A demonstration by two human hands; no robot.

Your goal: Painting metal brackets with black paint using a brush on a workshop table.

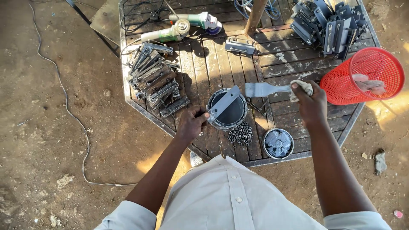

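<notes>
My left hand (191,122) grips one end of a flat grey metal piece (224,102) and holds it slanted over an open can of grey paint (228,111). My right hand (309,101) holds a paintbrush (260,89) by a handle wrapped in a cloth; its grey bristles point left, just to the right of the metal piece and above the can's rim. Both hands hover over a slatted wooden table top (281,57).
A pile of metal pieces (155,79) lies at the left, another pile (326,23) at the far right. Two angle grinders (183,25) rest at the back. A red mesh basket (364,74) lies tipped at right. Small nuts (240,135) and a paint lid (277,143) sit near the front edge.
</notes>
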